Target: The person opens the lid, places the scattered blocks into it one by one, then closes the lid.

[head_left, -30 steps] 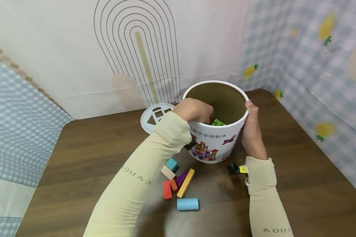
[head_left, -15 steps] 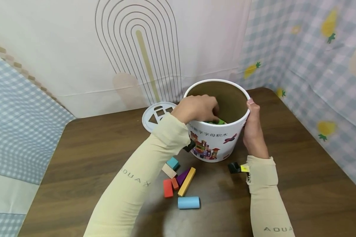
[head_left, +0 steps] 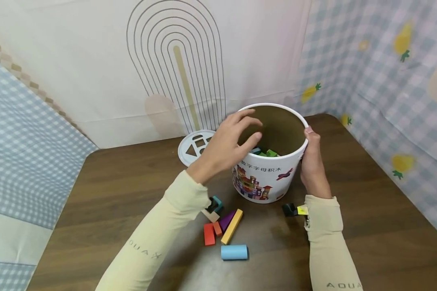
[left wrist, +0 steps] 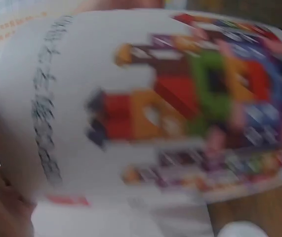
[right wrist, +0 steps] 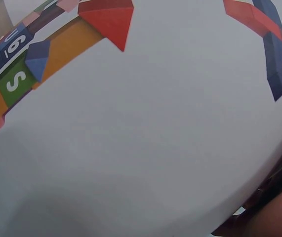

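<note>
A white printed bucket [head_left: 262, 182] stands on the table, its mouth tipped into view. Green and blue blocks [head_left: 271, 153] show low inside it. My left hand [head_left: 227, 141] hovers over the bucket's left rim, fingers spread and nothing between them. On the opposite side my right hand [head_left: 312, 163] grips the rim, thumb on top and the other fingers hidden behind the wall. The left wrist view is blurred and filled by the bucket's printed side [left wrist: 91, 59]. Plain white wall [right wrist: 145, 113] fills most of the right wrist view.
Loose blocks lie in front of the bucket: a yellow bar [head_left: 232, 227], a purple triangle [head_left: 227, 220], a red block [head_left: 209, 234], a light blue cylinder [head_left: 234, 252] and several more. A white lid with shaped holes [head_left: 184, 157] lies behind my left arm, near the back wall.
My left hand has come up out of the bucket and shifted left, its fingers spreading. The right hand keeps its grip on the rim, and the loose blocks lie as before.
</note>
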### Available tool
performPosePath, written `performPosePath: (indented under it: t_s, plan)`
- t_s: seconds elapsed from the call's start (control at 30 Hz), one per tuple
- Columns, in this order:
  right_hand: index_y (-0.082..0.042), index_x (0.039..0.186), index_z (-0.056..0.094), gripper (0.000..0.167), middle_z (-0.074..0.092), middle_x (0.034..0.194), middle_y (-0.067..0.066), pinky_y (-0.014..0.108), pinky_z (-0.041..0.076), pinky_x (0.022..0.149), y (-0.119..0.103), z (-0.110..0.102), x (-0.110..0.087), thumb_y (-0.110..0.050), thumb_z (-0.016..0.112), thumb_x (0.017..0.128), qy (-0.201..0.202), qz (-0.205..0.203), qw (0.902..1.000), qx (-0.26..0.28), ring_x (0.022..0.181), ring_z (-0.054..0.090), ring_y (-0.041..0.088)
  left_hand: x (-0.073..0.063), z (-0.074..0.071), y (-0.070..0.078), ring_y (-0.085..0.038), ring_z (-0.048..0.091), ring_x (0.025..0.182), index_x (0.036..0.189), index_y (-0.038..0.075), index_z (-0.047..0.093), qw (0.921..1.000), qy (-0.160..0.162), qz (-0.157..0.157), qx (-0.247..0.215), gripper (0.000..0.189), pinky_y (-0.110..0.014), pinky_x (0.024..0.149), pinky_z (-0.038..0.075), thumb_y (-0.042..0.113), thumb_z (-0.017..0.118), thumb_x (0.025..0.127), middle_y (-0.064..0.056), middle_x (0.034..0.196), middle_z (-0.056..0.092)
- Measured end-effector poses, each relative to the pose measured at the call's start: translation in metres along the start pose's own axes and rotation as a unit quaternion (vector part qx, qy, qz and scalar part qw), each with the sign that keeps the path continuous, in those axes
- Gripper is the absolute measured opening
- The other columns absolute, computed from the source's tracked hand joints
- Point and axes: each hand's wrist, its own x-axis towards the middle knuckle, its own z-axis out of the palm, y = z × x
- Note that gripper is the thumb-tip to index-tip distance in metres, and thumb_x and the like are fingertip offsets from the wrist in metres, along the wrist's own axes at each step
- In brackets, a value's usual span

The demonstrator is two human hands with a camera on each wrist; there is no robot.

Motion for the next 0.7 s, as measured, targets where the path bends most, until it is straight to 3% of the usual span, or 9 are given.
performPosePath:
  t_s: [0.1, 0.2, 0.3, 0.5, 0.7]
  plan:
    - [-0.011, 0.137, 0.059, 0.057, 0.052, 0.134, 0.009, 0.042, 0.029, 0.106, 0.0, 0.001, 0.0, -0.052, 0.034, 0.106, -0.002, -0.003, 1.0, -0.001, 0.122, 0.047, 0.024, -0.023, -0.006, -0.013, -0.021, 0.032, 0.155, 0.147, 0.013, 0.057, 0.9981, 0.041, 0.033, -0.032, 0.043, -0.046, 0.125, 0.029, 0.033, 0.047, 0.11, -0.011, 0.165, 0.041]
    - [-0.012, 0.137, 0.059, 0.057, 0.053, 0.134, 0.009, 0.042, 0.028, 0.107, 0.0, 0.002, -0.001, -0.052, 0.034, 0.106, -0.002, -0.005, 1.0, 0.001, 0.123, 0.047, 0.024, -0.044, -0.01, -0.026, -0.022, 0.04, 0.149, 0.148, 0.006, 0.054, 0.9935, 0.078, 0.062, -0.055, 0.043, -0.044, 0.117, 0.041, 0.019, 0.05, 0.108, -0.013, 0.158, 0.047]
    - [-0.012, 0.137, 0.06, 0.056, 0.053, 0.134, 0.008, 0.041, 0.028, 0.106, 0.001, 0.002, -0.001, -0.051, 0.034, 0.106, -0.001, -0.006, 1.0, 0.001, 0.122, 0.047, 0.023, -0.063, -0.014, -0.038, -0.023, 0.049, 0.139, 0.146, 0.004, 0.055, 0.9929, 0.083, 0.066, -0.054, 0.042, -0.042, 0.108, 0.046, 0.009, 0.054, 0.104, -0.012, 0.149, 0.055]
    - [-0.008, 0.135, 0.059, 0.056, 0.053, 0.133, 0.011, 0.042, 0.028, 0.105, 0.001, 0.002, 0.0, -0.049, 0.035, 0.106, 0.0, -0.009, 0.9999, 0.007, 0.121, 0.047, 0.024, -0.101, -0.011, -0.056, -0.024, 0.051, 0.135, 0.144, 0.006, 0.056, 0.9984, 0.015, 0.036, -0.042, 0.043, -0.045, 0.111, 0.046, 0.005, 0.06, 0.1, -0.011, 0.144, 0.058]
    - [-0.011, 0.135, 0.059, 0.054, 0.053, 0.133, 0.008, 0.04, 0.027, 0.107, 0.0, 0.002, 0.0, -0.05, 0.035, 0.105, 0.002, -0.002, 0.9999, 0.013, 0.122, 0.046, 0.023, -0.136, -0.003, -0.068, -0.021, 0.051, 0.138, 0.141, 0.012, 0.061, 0.9947, -0.101, -0.012, -0.013, 0.043, -0.046, 0.113, 0.045, 0.006, 0.063, 0.098, -0.005, 0.145, 0.059]
